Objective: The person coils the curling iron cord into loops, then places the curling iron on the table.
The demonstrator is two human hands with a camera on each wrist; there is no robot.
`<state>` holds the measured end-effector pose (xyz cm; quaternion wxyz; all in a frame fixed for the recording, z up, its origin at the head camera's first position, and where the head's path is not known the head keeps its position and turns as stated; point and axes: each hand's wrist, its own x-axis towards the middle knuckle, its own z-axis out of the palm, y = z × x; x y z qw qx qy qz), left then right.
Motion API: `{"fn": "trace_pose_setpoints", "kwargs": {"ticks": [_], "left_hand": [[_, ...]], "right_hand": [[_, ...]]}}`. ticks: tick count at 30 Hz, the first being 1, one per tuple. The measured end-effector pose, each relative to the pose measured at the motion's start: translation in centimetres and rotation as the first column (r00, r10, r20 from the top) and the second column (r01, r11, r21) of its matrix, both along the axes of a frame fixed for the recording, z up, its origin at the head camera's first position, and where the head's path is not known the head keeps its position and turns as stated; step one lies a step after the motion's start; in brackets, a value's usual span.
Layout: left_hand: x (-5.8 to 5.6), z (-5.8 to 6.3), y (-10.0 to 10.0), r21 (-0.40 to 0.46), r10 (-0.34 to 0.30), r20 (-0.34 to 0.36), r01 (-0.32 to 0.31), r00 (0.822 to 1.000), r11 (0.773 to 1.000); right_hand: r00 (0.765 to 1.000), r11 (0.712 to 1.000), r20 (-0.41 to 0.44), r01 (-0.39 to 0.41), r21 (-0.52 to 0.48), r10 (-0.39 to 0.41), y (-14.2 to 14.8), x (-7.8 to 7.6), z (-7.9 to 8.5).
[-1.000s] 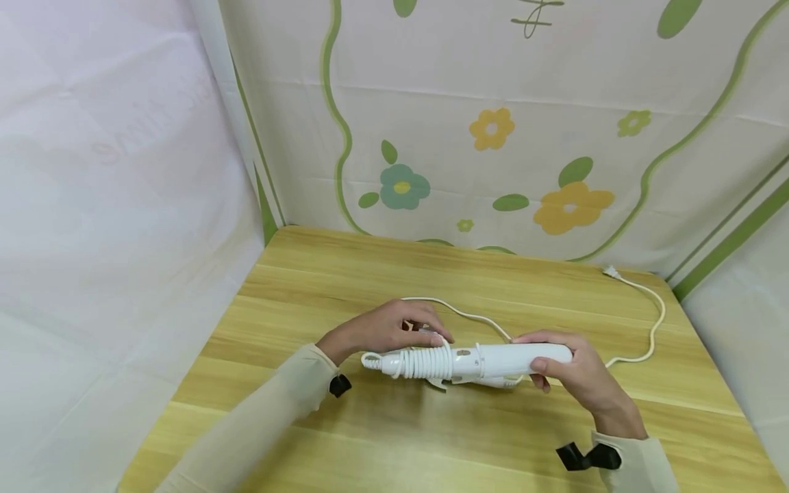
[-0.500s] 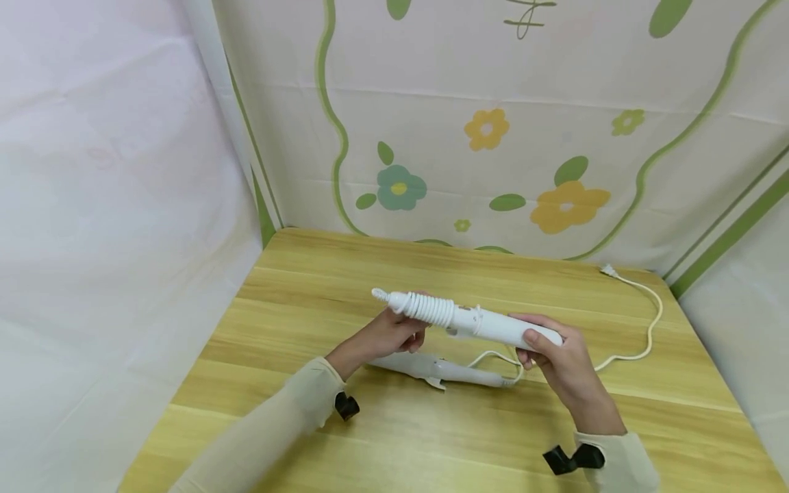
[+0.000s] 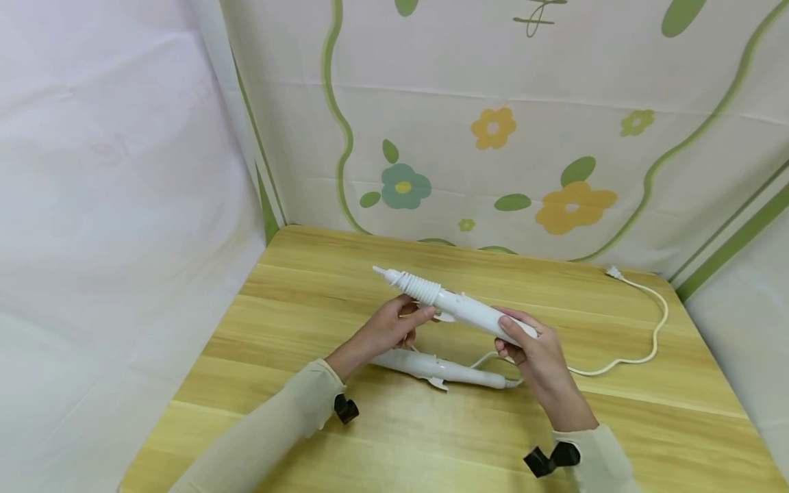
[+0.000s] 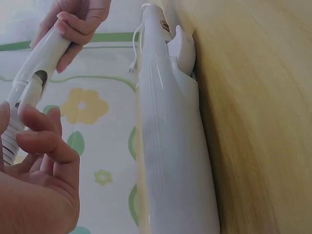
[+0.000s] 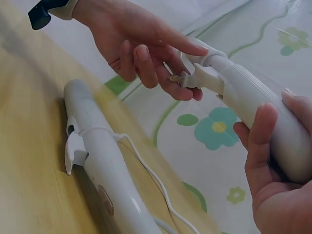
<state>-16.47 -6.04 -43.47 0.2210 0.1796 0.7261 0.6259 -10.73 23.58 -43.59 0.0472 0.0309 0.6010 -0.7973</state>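
Observation:
A white curling iron [image 3: 481, 315] is held up at a slant, its cord [image 3: 419, 287] wound in tight coils round one end. My right hand [image 3: 527, 346] grips the smooth barrel end. My left hand [image 3: 385, 329] is at the coiled end, fingers bent and thumb beside the coils. In the right wrist view, a plug [image 5: 183, 78] with a metal prong lies against the left fingers, close to the clamp lever [image 5: 209, 80]. I cannot tell whether those fingers pinch it. A second white curling iron [image 3: 444, 371] lies on the table below, partly hidden by the left hand.
The second iron's thin cord [image 3: 655, 329] runs right across the wooden table [image 3: 333, 274] to a plug [image 3: 613, 272] near the back edge. White cloth [image 3: 462, 157] with printed flowers rises behind the table, and plain white cloth [image 3: 123, 205] stands at the left.
The held iron has risen off the lying one, tilting so its coiled end points up and left. My left hand has shifted from above the coils to beneath them; the right hand has moved left.

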Motion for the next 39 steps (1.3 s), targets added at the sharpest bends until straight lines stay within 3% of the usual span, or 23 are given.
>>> {"fn": "trace_pose_setpoints", "kwargs": {"ticks": [9, 17, 26, 32, 39], "left_hand": [[-0.1, -0.3, -1.0, 0.019, 0.085, -0.010, -0.085, 0.996, 0.996], [-0.4, -0.6, -2.1, 0.042, 0.159, 0.034, -0.160, 0.987, 0.986], [-1.7, -0.3, -3.9, 0.048, 0.259, 0.068, -0.262, 0.964, 0.964], [-3.3, -0.4, -5.3, 0.021, 0.287, 0.076, -0.289, 0.955, 0.957], [-5.4, -0.7, -5.5, -0.064, 0.293, 0.076, -0.288, 0.953, 0.955]], "right_hand": [[0.999, 0.999, 0.050, -0.004, 0.035, 0.002, -1.9, -0.7, -0.2], [0.999, 0.983, -0.036, -0.012, 0.184, 0.019, -3.6, -2.1, -0.4], [0.975, 0.919, -0.192, -0.027, 0.392, 0.110, -6.4, -3.7, -0.8], [0.960, 0.867, -0.211, -0.060, 0.494, 0.187, -7.9, -5.4, -0.6], [0.936, 0.777, -0.206, -0.100, 0.621, 0.286, -7.0, -8.4, -0.3]]}}
